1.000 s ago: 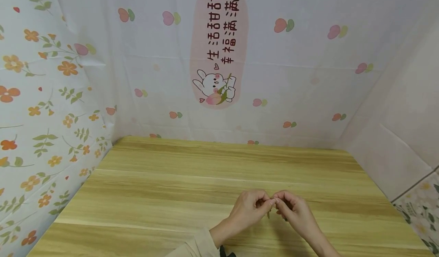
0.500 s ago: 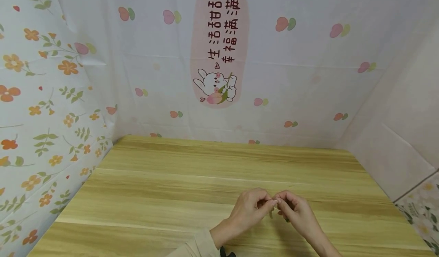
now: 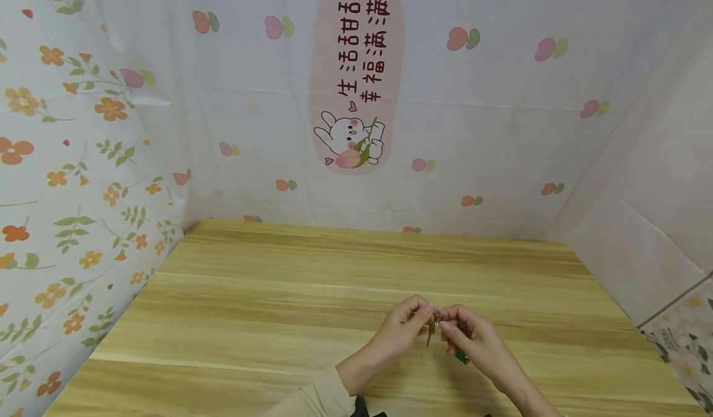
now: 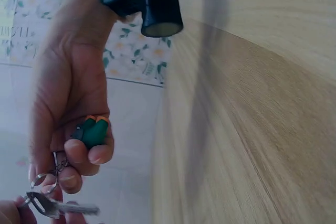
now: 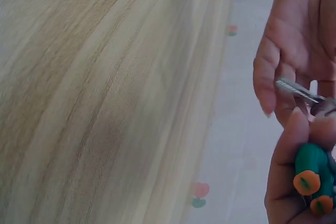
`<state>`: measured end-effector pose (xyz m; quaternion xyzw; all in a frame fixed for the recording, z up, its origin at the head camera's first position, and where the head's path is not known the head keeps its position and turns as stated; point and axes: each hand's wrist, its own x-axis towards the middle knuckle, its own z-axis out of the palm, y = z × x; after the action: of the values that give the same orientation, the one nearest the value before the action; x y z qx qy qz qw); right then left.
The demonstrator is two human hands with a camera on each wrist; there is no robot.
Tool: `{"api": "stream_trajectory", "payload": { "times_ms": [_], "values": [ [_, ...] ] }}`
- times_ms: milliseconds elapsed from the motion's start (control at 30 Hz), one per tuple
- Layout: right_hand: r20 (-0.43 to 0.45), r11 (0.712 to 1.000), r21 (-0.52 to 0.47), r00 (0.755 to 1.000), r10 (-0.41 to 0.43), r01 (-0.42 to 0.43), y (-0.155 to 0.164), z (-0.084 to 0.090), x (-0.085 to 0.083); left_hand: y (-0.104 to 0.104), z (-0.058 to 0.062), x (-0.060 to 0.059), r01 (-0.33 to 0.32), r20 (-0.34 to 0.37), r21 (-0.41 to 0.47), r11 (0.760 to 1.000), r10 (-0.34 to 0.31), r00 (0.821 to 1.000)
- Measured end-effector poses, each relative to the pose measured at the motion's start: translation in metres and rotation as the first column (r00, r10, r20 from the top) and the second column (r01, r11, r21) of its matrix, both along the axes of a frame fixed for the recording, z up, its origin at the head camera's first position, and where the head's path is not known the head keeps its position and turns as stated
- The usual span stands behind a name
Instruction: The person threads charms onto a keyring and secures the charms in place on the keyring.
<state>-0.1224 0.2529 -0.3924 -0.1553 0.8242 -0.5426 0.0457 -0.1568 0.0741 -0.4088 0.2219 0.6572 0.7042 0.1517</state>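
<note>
My hands meet just above the near edge of the wooden table [image 3: 278, 293]. My right hand [image 3: 473, 343] curls around a green charm [image 4: 93, 132] and pinches the key ring [image 4: 44, 180] above it. My left hand [image 3: 401, 330] pinches the head of a silver key [image 4: 58, 206], which hangs on that ring between both hands' fingertips.

The pink oval panel [image 3: 356, 70] on the backdrop apparently reads "生活甜甜 幸福满满".
</note>
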Motion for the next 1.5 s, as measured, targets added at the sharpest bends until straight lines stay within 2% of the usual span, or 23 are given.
{"api": "stream_trajectory", "payload": {
  "times_ms": [100,300,400,600,800,900,1067,1233,1333,1400,1500],
  "values": [
    [0.068,0.999,-0.014,0.997,0.03,-0.029,0.0,0.0,-0.001,-0.001,-0.001,-0.001,0.015,0.097,0.018,1.0,-0.016,0.995],
    [0.092,0.997,-0.023,0.993,0.072,-0.07,0.0,-0.004,-0.004,-0.007,-0.002,-0.002,0.024,0.16,-0.029,0.999,-0.019,0.987],
    [0.08,0.993,-0.011,0.989,0.121,-0.12,0.002,-0.007,-0.007,-0.014,-0.006,-0.006,0.03,0.161,-0.094,0.995,-0.015,0.987],
    [-0.004,0.977,0.066,0.979,0.203,-0.202,0.003,-0.014,-0.013,-0.029,-0.014,-0.019,0.023,0.04,-0.258,0.966,-0.013,0.999],
    [-0.09,0.955,0.242,0.977,0.195,-0.169,-0.003,-0.022,-0.017,-0.045,-0.021,-0.021,-0.018,-0.093,-0.438,0.899,-0.025,0.995],
    [-0.15,0.93,0.334,0.966,0.212,-0.152,-0.006,-0.027,-0.017,-0.052,-0.022,-0.021,-0.045,-0.175,-0.51,0.859,-0.052,0.983],
    [-0.209,0.872,0.47,0.942,0.263,-0.139,-0.015,-0.031,-0.017,-0.059,-0.022,-0.02,-0.079,-0.265,-0.607,0.791,-0.108,0.958],
    [-0.219,0.821,0.559,0.935,0.28,-0.115,-0.02,-0.033,-0.017,-0.062,-0.022,-0.018,-0.123,-0.332,-0.682,0.72,-0.155,0.93],
    [-0.24,0.803,0.588,0.929,0.283,-0.093,-0.022,-0.033,-0.016,-0.062,-0.021,-0.017,-0.148,-0.36,-0.703,0.696,-0.168,0.918],
    [-0.253,0.796,0.599,0.925,0.285,-0.081,-0.023,-0.033,-0.015,-0.062,-0.02,-0.017,-0.161,-0.368,-0.717,0.678,-0.172,0.914],
    [-0.259,0.795,0.602,0.923,0.283,-0.075,-0.023,-0.034,-0.014,-0.064,-0.019,-0.016,-0.176,-0.362,-0.736,0.653,-0.161,0.918]
  ]
}}
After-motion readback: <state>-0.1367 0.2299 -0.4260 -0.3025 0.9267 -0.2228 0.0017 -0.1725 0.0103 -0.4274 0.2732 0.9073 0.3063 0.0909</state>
